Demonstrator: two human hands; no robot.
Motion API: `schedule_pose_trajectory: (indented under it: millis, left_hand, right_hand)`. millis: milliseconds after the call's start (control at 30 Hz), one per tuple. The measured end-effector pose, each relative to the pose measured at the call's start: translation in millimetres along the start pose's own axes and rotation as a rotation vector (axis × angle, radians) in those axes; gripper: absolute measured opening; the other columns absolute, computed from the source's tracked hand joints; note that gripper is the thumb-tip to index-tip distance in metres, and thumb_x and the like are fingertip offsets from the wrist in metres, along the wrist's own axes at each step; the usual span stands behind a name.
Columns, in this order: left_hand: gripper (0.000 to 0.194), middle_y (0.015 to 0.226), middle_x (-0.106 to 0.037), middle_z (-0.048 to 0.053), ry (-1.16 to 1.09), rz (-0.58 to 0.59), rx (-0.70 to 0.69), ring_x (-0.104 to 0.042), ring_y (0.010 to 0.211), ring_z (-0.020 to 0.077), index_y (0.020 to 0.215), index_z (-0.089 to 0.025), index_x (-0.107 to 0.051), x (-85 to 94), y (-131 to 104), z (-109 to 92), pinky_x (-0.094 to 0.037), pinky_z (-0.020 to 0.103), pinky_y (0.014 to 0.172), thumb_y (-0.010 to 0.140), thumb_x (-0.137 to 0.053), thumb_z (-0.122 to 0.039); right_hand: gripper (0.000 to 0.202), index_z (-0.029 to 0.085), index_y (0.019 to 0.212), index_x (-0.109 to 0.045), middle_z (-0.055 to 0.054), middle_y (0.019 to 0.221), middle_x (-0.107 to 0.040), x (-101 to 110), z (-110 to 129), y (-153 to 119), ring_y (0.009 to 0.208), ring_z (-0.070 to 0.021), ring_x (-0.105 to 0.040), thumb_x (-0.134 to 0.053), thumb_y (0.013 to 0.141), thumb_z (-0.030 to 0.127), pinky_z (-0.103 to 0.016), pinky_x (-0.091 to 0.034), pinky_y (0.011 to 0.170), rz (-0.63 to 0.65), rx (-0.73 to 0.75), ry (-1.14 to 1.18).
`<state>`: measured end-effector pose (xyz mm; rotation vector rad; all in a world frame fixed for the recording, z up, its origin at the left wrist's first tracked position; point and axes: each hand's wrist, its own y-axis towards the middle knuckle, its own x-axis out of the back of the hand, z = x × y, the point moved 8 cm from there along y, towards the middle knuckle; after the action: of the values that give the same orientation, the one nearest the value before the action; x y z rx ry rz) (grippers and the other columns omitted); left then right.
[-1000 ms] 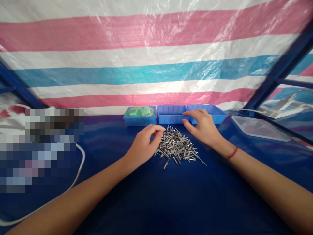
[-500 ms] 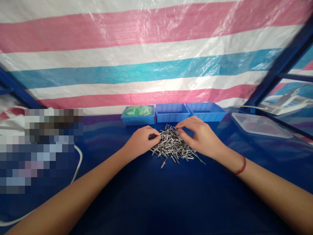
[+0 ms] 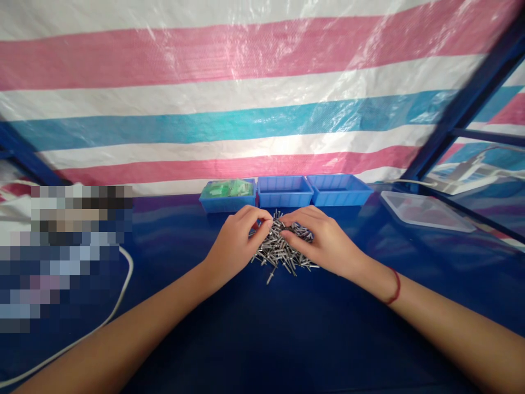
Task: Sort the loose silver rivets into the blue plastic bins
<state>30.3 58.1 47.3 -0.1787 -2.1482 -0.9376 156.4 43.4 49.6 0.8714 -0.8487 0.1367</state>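
Note:
A heap of silver pop rivets lies on the blue table, some pointing outward at its edges. At the heap's left side is my left hand, thumb and forefinger pinched together; whatever may be between the tips is too small to make out. My right hand reaches over the heap from the right, its thumb and forefinger apart among the rivets. No rivet shows between those two fingers. One single rivet lies just in front of the heap.
Behind the heap stand three blue bins: the left bin holds green packets, beside a middle bin and a right bin. A clear plastic lid lies at right. A white cable runs along the left; blurred-out items lie beyond it.
My right hand has moved left across the heap, closer to my left hand, and its thumb and forefinger have spread. My left hand stays pinched at the heap's edge. The view has shifted slightly.

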Motion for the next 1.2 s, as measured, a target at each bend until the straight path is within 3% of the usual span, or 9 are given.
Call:
schedule_pose_trajectory:
  millis: [133,400,733,967,1200]
  left_hand:
    - [0.011,0.087,-0.063,0.001,-0.059,-0.021,-0.029,-0.057,0.079,0.0126,0.088,-0.019,-0.059,3.4,-6.8,-13.2,-0.043,0.026,0.075,0.09,-0.048,-0.022]
    - [0.005,0.082,-0.065,-0.001,-0.148,-0.086,-0.013,-0.058,0.072,0.0106,0.086,-0.019,-0.061,6.6,-13.3,-15.7,-0.047,0.023,0.071,0.086,-0.056,-0.021]
    - [0.007,0.084,-0.066,0.0,-0.143,-0.139,0.024,-0.058,0.073,0.0104,0.089,-0.019,-0.061,11.1,-14.5,-10.0,-0.047,0.022,0.072,0.087,-0.055,-0.021]
    - [0.009,0.085,-0.066,0.0,-0.214,-0.07,0.13,-0.06,0.073,0.0118,0.088,-0.019,-0.061,2.5,-13.1,-1.9,-0.047,0.024,0.07,0.087,-0.052,-0.022]
    - [0.018,0.089,-0.064,0.002,-0.24,-0.004,0.074,-0.059,0.081,0.0132,0.088,-0.019,-0.06,-3.0,-14.3,-6.9,-0.046,0.025,0.076,0.092,-0.044,-0.025]
  right_hand:
    - [0.013,0.019,0.09,-0.065,-0.004,0.086,-0.07,-0.5,6.8,-1.3,0.082,-0.017,-0.063,-0.054,0.088,0.025,-0.034,-0.046,0.079,0.014,0.0,0.087]
    - [0.01,0.021,0.088,-0.065,-0.002,0.082,-0.07,0.2,8.8,-3.7,0.08,-0.016,-0.062,-0.056,0.086,0.024,-0.033,-0.047,0.078,-0.022,-0.031,0.172]
    - [0.009,0.019,0.085,-0.064,-0.003,0.084,-0.069,5.2,-3.7,-7.3,0.076,-0.0153,-0.064,-0.061,0.081,0.026,-0.03,-0.052,0.073,-0.141,-0.232,0.328]
    - [0.011,0.021,0.091,-0.063,-0.004,0.09,-0.069,9.3,2.9,-9.4,0.084,-0.0161,-0.065,-0.062,0.08,0.023,-0.031,-0.054,0.077,-0.188,-0.189,0.38]
    - [0.01,0.022,0.09,-0.065,-0.003,0.086,-0.07,16.7,21.2,-7.1,0.083,-0.0173,-0.064,-0.058,0.084,0.022,-0.035,-0.052,0.076,-0.15,-0.042,0.267]
